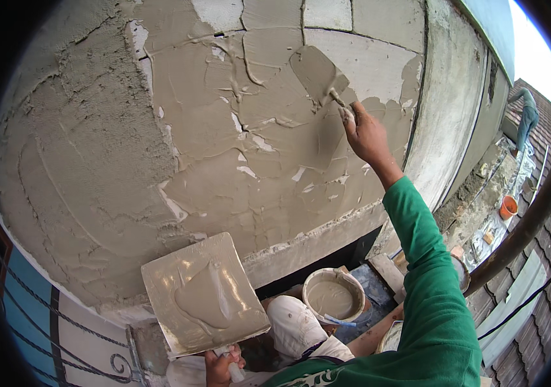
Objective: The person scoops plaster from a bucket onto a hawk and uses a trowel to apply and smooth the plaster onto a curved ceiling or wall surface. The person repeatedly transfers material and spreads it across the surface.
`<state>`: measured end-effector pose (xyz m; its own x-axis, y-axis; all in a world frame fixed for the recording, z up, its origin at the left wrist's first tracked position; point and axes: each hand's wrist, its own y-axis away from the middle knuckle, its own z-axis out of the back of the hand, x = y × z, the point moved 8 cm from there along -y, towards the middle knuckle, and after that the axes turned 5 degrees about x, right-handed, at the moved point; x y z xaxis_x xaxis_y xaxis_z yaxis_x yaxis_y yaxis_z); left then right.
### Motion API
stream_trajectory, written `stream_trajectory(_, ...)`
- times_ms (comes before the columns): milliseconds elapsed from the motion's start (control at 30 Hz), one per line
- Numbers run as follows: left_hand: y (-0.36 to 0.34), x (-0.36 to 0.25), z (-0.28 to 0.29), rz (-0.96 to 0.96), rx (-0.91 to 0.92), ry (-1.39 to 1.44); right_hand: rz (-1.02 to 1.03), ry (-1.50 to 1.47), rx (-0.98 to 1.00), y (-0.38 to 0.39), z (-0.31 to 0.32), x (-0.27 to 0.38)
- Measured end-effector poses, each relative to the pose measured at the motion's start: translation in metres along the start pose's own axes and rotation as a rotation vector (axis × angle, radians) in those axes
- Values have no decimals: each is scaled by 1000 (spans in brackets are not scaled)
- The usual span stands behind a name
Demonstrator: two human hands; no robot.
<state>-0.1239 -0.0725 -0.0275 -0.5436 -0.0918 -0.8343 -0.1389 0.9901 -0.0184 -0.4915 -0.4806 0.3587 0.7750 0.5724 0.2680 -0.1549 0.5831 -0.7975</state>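
my right hand [365, 134] is clamped round the handle of a trowel [317, 76], whose blade lies flat against the wall [95, 161], high up and right of centre, at the edge where wet plaster [269, 148] meets the bare grey blocks [365, 58]. my left hand [220, 367] is low by my chest, closed on the grip under a square board [204, 293] that carries a smear of plaster — held roughly level, tipped a little toward the wall. the two hands are well apart.

to do this stroke well, i judge the blade should stay nearly flat with its leading edge lifted slightly, pressing firmly enough to bond the plaster to the block without dragging it off. the coat already on shows ridges and small bare flecks, so overlapping passes would help close them.

below, a bucket [333, 295] of plaster sits near my knee [295, 322]. off to the right, past a curved rail [533, 213], an orange pot [509, 206] stands on a ledge, and another person [528, 116] is on the tiled roof — well clear of me.
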Motion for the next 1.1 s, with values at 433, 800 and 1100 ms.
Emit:
stream_trajectory(433,2,-26,-41,53,-56,-100,-283,-86,-51,39,15,-81)
stream_trajectory(800,-20,-54,-77,9,-40,-113,768,-376,528,241,-9,165)
stream_trajectory(1100,-9,-50,-66,41,-74,-266,750,-250,346,267,-49,165)
